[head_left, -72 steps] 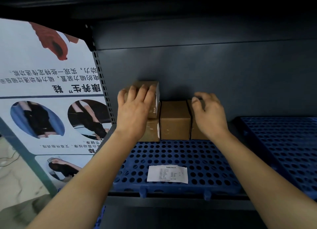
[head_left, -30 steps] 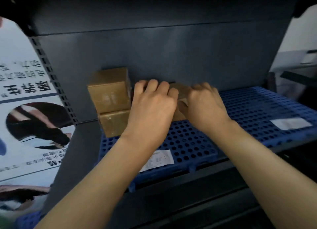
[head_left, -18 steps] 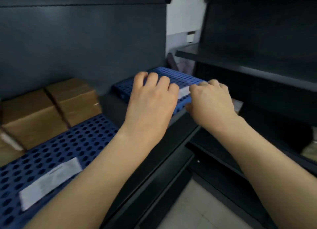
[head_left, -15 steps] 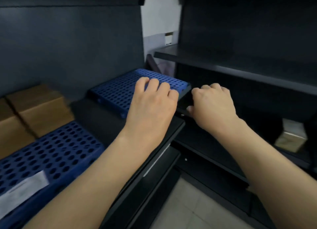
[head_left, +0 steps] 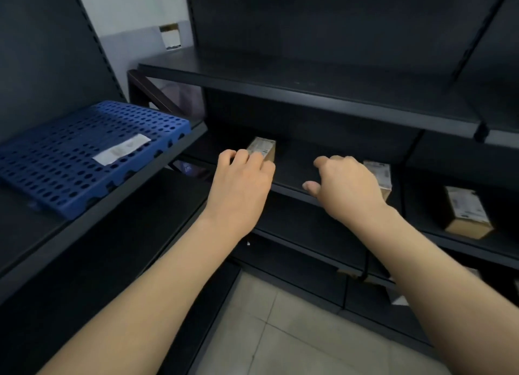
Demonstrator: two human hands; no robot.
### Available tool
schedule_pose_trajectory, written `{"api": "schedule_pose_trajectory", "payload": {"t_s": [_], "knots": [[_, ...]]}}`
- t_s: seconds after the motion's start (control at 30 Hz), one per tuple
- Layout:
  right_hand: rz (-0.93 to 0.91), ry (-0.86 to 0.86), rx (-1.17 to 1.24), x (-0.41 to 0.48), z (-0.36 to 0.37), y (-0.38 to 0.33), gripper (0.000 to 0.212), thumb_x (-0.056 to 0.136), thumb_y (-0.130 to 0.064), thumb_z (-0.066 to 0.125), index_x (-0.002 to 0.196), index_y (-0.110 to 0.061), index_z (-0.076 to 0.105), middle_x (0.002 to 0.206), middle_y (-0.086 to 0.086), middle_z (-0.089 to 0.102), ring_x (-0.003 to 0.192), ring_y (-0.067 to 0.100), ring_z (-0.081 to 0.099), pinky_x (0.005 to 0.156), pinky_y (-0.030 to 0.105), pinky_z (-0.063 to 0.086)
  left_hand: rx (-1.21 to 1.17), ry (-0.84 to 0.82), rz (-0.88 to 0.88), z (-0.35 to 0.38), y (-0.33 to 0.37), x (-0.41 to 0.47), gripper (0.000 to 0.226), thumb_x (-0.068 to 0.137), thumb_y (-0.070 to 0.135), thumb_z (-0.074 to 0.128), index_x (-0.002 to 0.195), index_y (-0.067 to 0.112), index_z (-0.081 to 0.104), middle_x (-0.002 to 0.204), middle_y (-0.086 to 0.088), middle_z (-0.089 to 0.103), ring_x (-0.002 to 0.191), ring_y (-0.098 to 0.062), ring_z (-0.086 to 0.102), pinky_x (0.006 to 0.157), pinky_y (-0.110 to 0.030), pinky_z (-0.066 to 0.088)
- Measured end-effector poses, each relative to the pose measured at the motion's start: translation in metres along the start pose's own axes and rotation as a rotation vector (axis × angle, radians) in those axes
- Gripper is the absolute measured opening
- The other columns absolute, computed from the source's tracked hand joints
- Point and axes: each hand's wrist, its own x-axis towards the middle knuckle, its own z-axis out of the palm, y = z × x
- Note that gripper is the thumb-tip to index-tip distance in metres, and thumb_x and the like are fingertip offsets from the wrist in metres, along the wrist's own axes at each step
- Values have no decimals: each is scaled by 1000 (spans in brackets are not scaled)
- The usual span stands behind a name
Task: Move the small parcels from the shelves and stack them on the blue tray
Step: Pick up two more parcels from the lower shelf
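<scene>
Small parcels: brown cardboard boxes with white printed labels, all on one dark shelf [head_left: 292, 175].

First parcel [head_left: 262, 150]: just beyond the left hand [head_left: 241, 185]. The fingers hide its lower part, and blur makes it impossible to tell whether they touch or grip it.

Second parcel [head_left: 379, 175]: behind the right hand [head_left: 346, 190] and mostly covered by it. That hand is loosely curled, thumb out, holding nothing.

Third parcel [head_left: 466, 214]: well right of the right hand.

Blue tray [head_left: 56, 161]: perforated, bears a white label [head_left: 121, 153], left of the left hand, cut off at the frame edge.

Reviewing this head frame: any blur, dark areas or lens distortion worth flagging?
Head view: dim overall, the black shelves swallow detail; fingertips of the left hand and the paper label on the blue tray are motion-smeared; wide-angle perspective splays the uprights; print on the parcels too soft to read.
</scene>
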Motion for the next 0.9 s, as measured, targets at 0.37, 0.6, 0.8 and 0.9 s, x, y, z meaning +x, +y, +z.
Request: {"api": "schedule_pose_trajectory", "payload": {"t_s": [0.37, 0.6, 0.8, 0.9], "knots": [[30, -112, 27, 50, 50, 26, 44, 94, -40, 53, 126, -11, 49, 111, 9, 58, 106, 26, 52, 74, 33, 43, -121, -169, -85, 98, -5, 54, 29, 91, 26, 54, 115, 12, 55, 113, -7, 58, 106, -27, 51, 92, -39, 35], [100, -151, 22, 113, 90, 23, 45, 92, -39, 56, 127, -11, 51, 115, 11, 58, 111, 29, 51, 83, 37, 45, -157, -275, -72, 174, -36, 109, 38, 91, 33, 52, 123, 11, 52, 123, -8, 53, 112, -27, 48, 93, -38, 33], [165, -222, 47, 169, 125, 16, 48, 93, -40, 54, 132, -13, 48, 121, 10, 57, 115, 28, 49, 85, 36, 44, -228, -424, -118, 233, -58, 153, 48, 94, 36, 47, 132, 8, 42, 130, -15, 45, 114, -31, 46, 92, -41, 37], [152, -237, 28, 186, 143, 14, 49, 93, -40, 54, 132, -11, 49, 118, 11, 58, 113, 28, 51, 84, 35, 46, -255, -428, -165, 257, -61, 165, 50, 93, 41, 48, 128, 5, 44, 128, -17, 45, 111, -32, 48, 87, -41, 41]]}}
